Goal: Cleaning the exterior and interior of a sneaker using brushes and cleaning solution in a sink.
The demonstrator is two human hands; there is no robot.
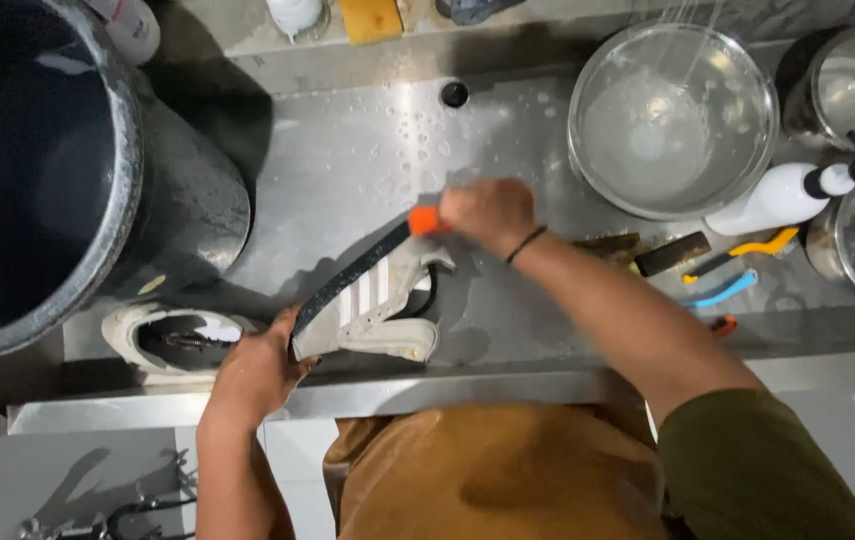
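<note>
A pale sneaker with white stripes and a dark sole is tilted on its side over the wet steel sink floor. My left hand grips its heel end near the sink's front edge. My right hand is closed around an orange-handled brush pressed at the toe end of the sole. A second pale sneaker lies flat on the sink floor just left of my left hand, its opening facing up.
A large dark bucket fills the left. A glass bowl with soapy water stands at the back right, beside a white pump bottle, metal pots and several small brushes. A drain hole sits behind.
</note>
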